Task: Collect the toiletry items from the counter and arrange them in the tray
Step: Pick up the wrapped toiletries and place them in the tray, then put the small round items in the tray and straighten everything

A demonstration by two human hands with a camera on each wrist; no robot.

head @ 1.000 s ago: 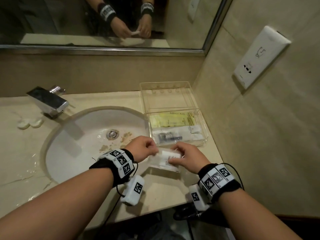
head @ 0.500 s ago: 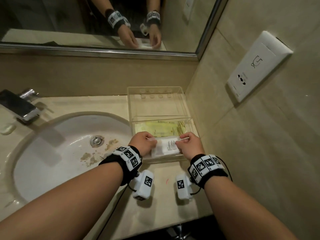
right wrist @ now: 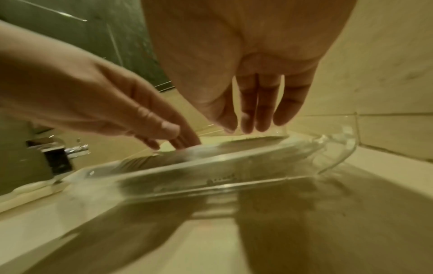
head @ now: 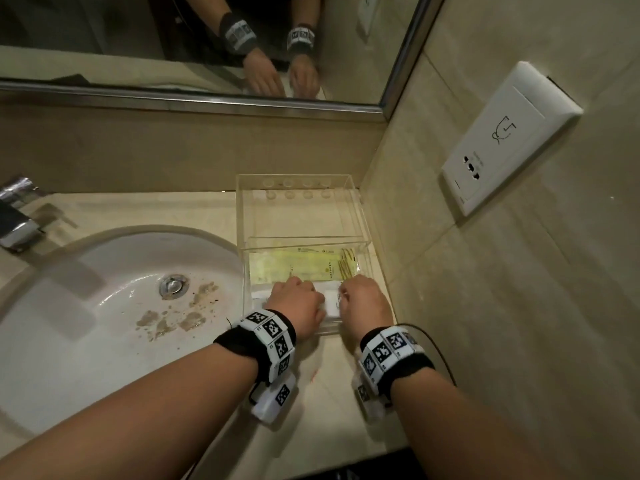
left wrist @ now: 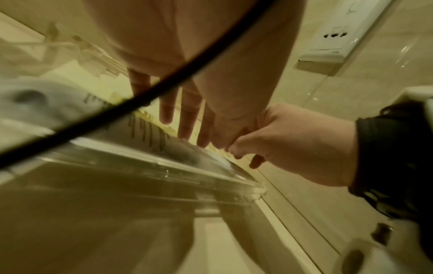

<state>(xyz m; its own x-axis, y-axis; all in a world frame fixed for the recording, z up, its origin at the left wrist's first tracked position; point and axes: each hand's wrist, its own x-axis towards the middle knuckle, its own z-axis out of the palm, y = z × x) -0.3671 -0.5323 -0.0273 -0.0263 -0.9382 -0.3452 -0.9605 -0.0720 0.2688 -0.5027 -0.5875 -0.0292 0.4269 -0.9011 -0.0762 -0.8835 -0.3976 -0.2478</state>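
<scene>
A clear acrylic tray (head: 360, 216) stands in the counter's right corner, split by a divider. Its near compartment holds a yellow packet (head: 301, 266) and a white packet (head: 331, 301) lying in front of it. Both hands are down in that compartment. My left hand (head: 296, 296) touches the white packet's left end and my right hand (head: 363, 299) its right end. In the left wrist view the left fingers (left wrist: 185, 115) point straight down onto the printed packet (left wrist: 145, 129). The right wrist view shows the right fingers (right wrist: 253, 111) straight, tips on the packet behind the tray's front wall (right wrist: 234, 166).
The sink basin (head: 104, 306) lies left of the tray, with the faucet (head: 17, 220) at the far left. A tiled wall with a socket plate (head: 502, 140) rises close on the right. A mirror (head: 173, 36) runs along the back. The tray's far compartment (head: 298, 216) holds nothing.
Both hands carried the white packet forward from over the counter into the tray's near compartment and lowered it there. Their fingers now lie straight on it.
</scene>
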